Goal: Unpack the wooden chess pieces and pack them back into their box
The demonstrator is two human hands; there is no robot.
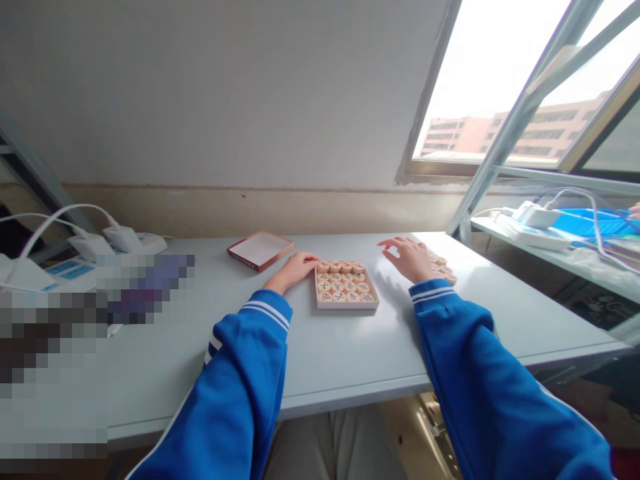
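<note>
A shallow square box point(347, 304) lies on the pale grey table point(325, 353), filled with several round wooden chess pieces point(345, 287) marked in red and black. My left hand point(295, 269) rests against the box's left edge, fingers curled loosely and touching its top-left corner. My right hand point(407, 257) hovers to the right of the box with fingers spread, holding nothing. Just beyond that hand lie a few loose wooden pieces point(443, 267) on the table. Both arms wear blue sleeves with white stripes.
The box's red-edged lid point(260, 250) lies upside down at the back left. Power strips and white chargers point(115, 240) with cables sit at far left. A second shelf with a power strip point(535, 217) and blue item stands right, beneath an open window.
</note>
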